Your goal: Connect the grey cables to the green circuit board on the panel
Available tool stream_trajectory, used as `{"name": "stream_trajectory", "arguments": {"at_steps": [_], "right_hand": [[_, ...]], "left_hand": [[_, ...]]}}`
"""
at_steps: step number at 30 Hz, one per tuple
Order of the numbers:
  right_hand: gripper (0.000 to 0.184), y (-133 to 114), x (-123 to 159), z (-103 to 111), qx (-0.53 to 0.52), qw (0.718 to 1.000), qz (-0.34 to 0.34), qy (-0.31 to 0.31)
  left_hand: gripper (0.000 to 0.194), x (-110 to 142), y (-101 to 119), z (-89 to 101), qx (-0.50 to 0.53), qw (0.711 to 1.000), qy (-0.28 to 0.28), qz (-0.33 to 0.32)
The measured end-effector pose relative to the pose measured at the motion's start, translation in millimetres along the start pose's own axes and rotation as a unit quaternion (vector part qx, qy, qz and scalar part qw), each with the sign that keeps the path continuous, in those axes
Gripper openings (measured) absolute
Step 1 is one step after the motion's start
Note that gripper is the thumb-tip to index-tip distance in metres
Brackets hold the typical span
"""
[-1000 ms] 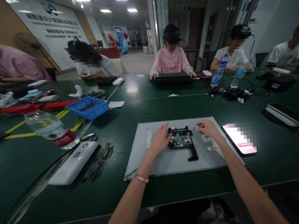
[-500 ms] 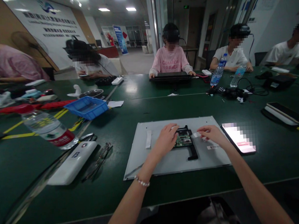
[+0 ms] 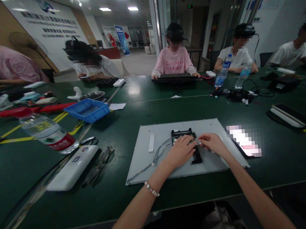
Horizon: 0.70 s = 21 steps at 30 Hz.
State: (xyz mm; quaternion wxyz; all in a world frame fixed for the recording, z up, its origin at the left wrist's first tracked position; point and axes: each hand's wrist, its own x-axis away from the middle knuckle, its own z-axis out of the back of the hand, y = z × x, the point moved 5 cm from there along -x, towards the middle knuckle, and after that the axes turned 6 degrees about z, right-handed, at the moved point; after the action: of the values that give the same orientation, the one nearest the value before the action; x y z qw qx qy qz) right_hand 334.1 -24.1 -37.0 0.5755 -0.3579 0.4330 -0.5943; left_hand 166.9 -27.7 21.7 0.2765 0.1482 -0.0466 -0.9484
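A grey metal display panel (image 3: 140,157) lies flat on the green table in front of me. On it sits a black plastic bracket (image 3: 197,157), and the circuit board inside is mostly covered by my hand. My left hand (image 3: 181,150) rests over the board with its fingers stretched out toward the right. Close beside those fingertips, my right hand (image 3: 212,143) pinches a small white strip (image 3: 198,142) at the bracket's right edge. Grey cables (image 3: 159,155) run from the bracket to the panel's lower left. Another white strip (image 3: 151,143) lies on the panel's left part.
Right of the panel lies a lit phone (image 3: 245,141). To the left are a white power bank (image 3: 73,168), glasses (image 3: 100,165), a tilted water bottle (image 3: 48,130) and a blue tray (image 3: 87,112). Across the table, a person in pink (image 3: 174,62) holds a dark flat panel (image 3: 176,78).
My left hand has moved right and down across the board, uncovering the grey cables. My right hand has brought the white strip left to the bracket's edge.
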Motion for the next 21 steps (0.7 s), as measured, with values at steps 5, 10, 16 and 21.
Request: {"name": "stream_trajectory", "arguments": {"at_steps": [5,10,16,21], "right_hand": [[0.019,-5,1,-1,0.035,0.999,0.034,-0.01],[0.018,-17,5,-2,0.135,0.985,0.106,0.021],[0.017,-22,9,-6,0.2,0.968,0.148,0.013],[0.016,-23,10,-5,0.194,0.969,0.152,0.015]], "left_hand": [[0.028,-1,0,-3.5,-0.017,1.0,-0.003,0.008],[0.028,-1,1,-5.4,-0.02,1.0,0.001,0.007],[0.028,-1,1,-5.1,-0.022,1.0,-0.002,0.003],[0.029,-1,1,-4.7,-0.031,0.999,-0.006,0.003]]}}
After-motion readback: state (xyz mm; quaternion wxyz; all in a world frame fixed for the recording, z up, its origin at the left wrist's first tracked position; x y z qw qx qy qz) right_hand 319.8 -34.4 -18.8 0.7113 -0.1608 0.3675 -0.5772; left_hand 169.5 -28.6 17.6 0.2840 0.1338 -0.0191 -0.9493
